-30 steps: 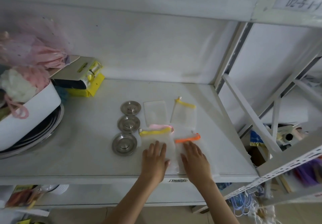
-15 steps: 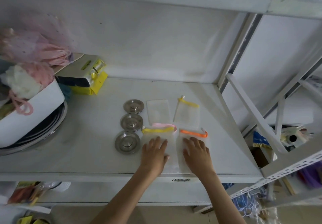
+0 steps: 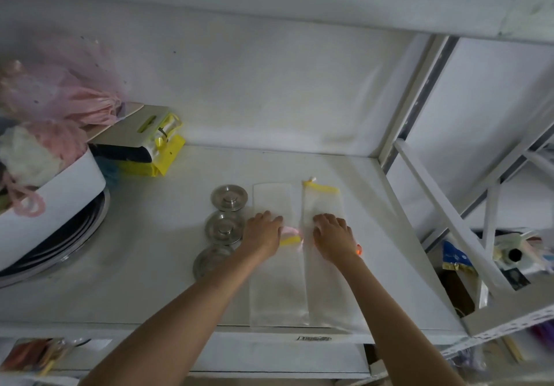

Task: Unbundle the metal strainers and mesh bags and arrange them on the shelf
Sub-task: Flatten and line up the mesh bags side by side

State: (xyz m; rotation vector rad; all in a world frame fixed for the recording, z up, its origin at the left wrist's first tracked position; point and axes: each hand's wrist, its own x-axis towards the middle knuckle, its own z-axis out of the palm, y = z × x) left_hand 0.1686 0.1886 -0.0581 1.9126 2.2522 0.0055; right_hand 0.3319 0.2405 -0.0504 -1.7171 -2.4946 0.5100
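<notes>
3 metal strainers (image 3: pixel 225 226) stood in a column on the shelf (image 3: pixel 120 289), 4 mesh bags (image 3: pixel 277 289) beside them in 2 rows. Left hand (image 3: pixel 263 232) and right hand (image 3: pixel 331 235) lay flat — fingers spread, gripping nothing — pressing where the bags met.

Shelf (image 3: pixel 150 265) white; three strainers (image 3: pixel 229 198) plain silver metal; four mesh bags (image 3: pixel 278 292) translucent white, fine weave. Bag trims: yellow (image 3: pixel 325 189) at 12 o'clock, pink (image 3: pixel 290 230) and yellow (image 3: pixel 289 240) beside the left hand, orange (image 3: pixel 358 249) at the right wrist. At 9 o'clock, white tub (image 3: pixel 60 202) with pink netting (image 3: pixel 60 97); yellow-and-black pack (image 3: pixel 159 160) behind.
</notes>
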